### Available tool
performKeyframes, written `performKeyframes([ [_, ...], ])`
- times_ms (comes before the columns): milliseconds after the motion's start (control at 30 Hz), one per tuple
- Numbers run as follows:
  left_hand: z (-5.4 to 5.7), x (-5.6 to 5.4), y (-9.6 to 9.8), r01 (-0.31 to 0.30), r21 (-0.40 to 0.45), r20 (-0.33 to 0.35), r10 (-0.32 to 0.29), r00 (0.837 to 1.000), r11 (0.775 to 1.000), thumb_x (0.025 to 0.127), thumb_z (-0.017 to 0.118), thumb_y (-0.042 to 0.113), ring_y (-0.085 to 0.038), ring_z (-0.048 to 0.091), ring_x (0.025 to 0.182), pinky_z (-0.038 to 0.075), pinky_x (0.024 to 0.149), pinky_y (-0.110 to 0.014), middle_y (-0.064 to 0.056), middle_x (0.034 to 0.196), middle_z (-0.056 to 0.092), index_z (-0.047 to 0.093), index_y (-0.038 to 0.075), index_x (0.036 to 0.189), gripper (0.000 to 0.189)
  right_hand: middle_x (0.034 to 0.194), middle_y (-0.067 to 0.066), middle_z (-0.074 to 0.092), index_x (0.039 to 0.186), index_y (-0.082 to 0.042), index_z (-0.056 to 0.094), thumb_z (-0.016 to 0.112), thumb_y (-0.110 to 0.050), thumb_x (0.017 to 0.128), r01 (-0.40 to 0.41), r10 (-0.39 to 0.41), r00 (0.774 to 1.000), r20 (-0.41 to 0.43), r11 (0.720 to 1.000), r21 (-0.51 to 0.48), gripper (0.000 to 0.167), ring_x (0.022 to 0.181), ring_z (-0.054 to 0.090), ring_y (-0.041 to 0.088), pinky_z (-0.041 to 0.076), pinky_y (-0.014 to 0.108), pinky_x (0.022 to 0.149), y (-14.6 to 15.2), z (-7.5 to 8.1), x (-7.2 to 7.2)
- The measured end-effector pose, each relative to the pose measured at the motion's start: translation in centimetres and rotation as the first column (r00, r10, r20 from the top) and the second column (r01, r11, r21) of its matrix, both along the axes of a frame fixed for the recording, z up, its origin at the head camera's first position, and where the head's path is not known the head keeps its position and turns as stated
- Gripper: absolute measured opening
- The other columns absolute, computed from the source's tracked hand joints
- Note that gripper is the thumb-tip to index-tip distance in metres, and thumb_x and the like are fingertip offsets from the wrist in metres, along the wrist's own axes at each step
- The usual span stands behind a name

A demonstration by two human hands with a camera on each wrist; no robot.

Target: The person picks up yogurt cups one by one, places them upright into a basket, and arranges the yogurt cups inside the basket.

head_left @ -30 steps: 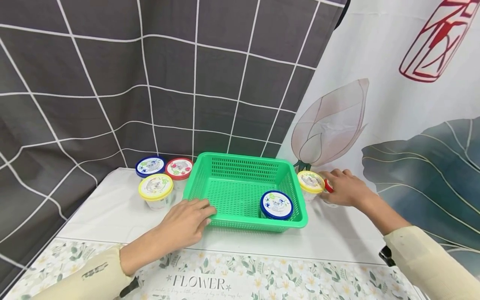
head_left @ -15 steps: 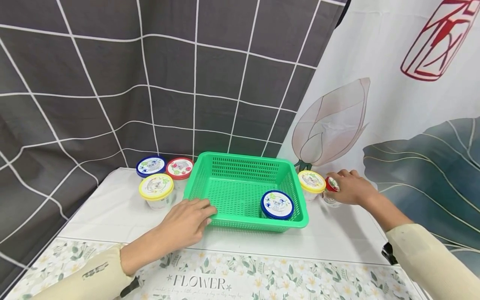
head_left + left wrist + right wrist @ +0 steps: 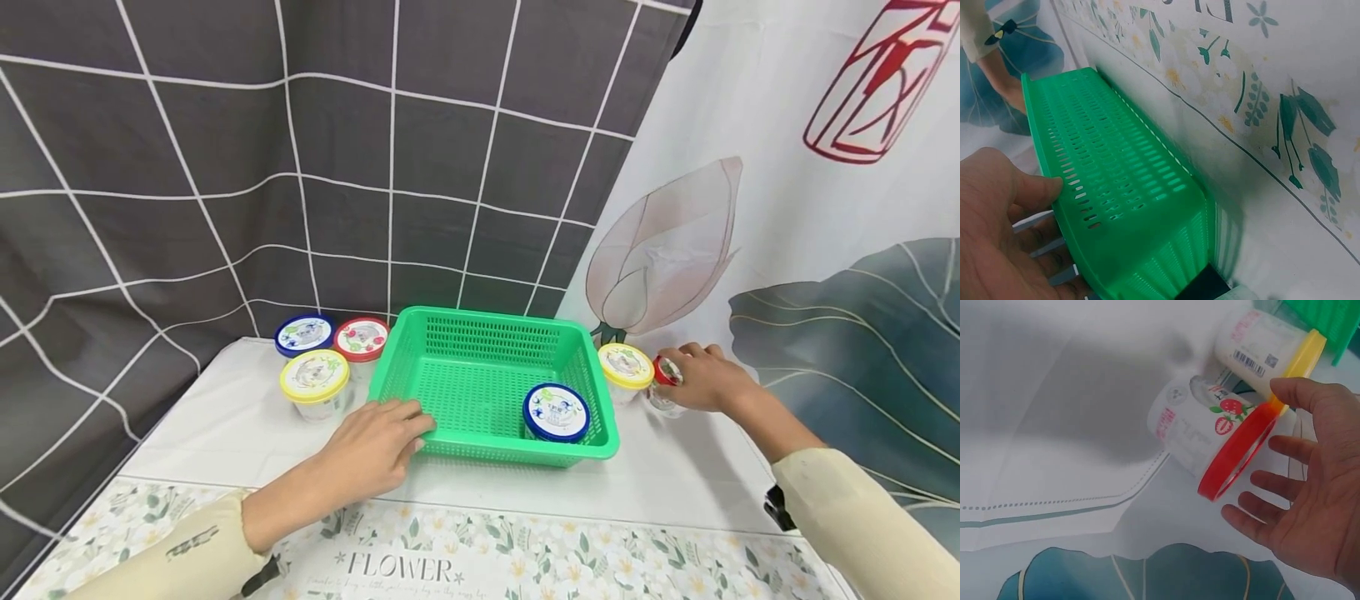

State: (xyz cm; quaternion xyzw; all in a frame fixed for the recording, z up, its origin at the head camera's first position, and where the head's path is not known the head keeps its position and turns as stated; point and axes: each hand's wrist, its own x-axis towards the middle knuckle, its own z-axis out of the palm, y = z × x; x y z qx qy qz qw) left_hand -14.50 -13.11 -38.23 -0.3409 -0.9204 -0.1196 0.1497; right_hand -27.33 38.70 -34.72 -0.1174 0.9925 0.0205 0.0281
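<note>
At the left front corner of a green plastic basket [image 3: 480, 448], my left hand [image 3: 375, 446] pinches the rim. In the left wrist view its thumb [image 3: 1041, 190] lies against the outer wall, with the other fingers across the rim. A blue-lidded tub [image 3: 557, 412] sits in the basket's right front corner. My right hand [image 3: 708, 379] is at a red-lidded tub [image 3: 1229, 450] with strawberries on its side. The right wrist view shows the thumb at the lid's edge and the fingers spread, apart from the lid. Beside it stands a yellow-lidded tub [image 3: 626, 367].
Left of the basket, tubs with a blue lid [image 3: 303, 335], a red lid [image 3: 362, 338] and a yellow lid [image 3: 315, 379] stand close together. A dark checked curtain [image 3: 450, 150] hangs behind. A flower-printed cloth [image 3: 562, 558] covers the table's front.
My right hand has shifted slightly right, so more of the red lid shows beside its fingers. The left hand and the basket look the same.
</note>
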Motion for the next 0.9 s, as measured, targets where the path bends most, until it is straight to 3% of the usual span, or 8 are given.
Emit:
performKeyframes([
  [267,-0.3,-0.2,0.5,0.026,-0.02,0.026,-0.025,0.999,0.999,0.102,0.075,0.008,-0.013,0.059,0.088,0.055,0.078,-0.034,0.005,0.101,0.068,0.078,0.015,0.117,0.017,0.147,0.046,0.053,0.149,-0.001,0.059,0.075,-0.05,0.099,0.063,-0.062,0.998,0.029,0.997,-0.04,0.071,0.122,0.05,0.067,0.059,0.07,0.079,1.7,-1.1,0.8],
  [467,-0.4,-0.2,0.3,0.018,-0.027,0.013,-0.018,1.0,0.999,0.101,0.075,0.008,-0.014,0.061,0.089,0.058,0.081,-0.037,0.005,0.101,0.067,0.078,0.016,0.117,0.017,0.148,0.047,0.052,0.154,-0.001,0.055,0.073,-0.05,0.101,0.079,-0.077,0.996,0.042,0.996,-0.046,0.074,0.123,0.05,0.069,0.059,0.073,0.082,1.7,-1.4,0.3],
  [700,-0.4,-0.1,0.1,0.007,-0.021,0.009,-0.007,1.0,1.0,0.101,0.075,0.008,-0.015,0.063,0.092,0.061,0.084,-0.041,0.004,0.104,0.069,0.079,0.016,0.118,0.019,0.148,0.047,0.051,0.157,0.001,0.052,0.07,-0.053,0.102,0.08,-0.077,0.995,0.066,0.996,-0.048,0.08,0.125,0.05,0.069,0.058,0.079,0.093,1.4,-1.2,-0.6],
  [900,-0.2,0.0,-0.1,-0.005,-0.016,0.003,0.005,1.0,1.0,0.101,0.076,0.007,-0.013,0.059,0.088,0.059,0.081,-0.037,0.005,0.102,0.069,0.079,0.016,0.118,0.019,0.15,0.05,0.05,0.16,0.002,0.049,0.069,-0.051,0.101,0.075,-0.068,0.993,0.1,0.995,-0.064,0.081,0.128,0.049,0.071,0.056,0.081,0.098,1.1,-0.8,-1.5],
])
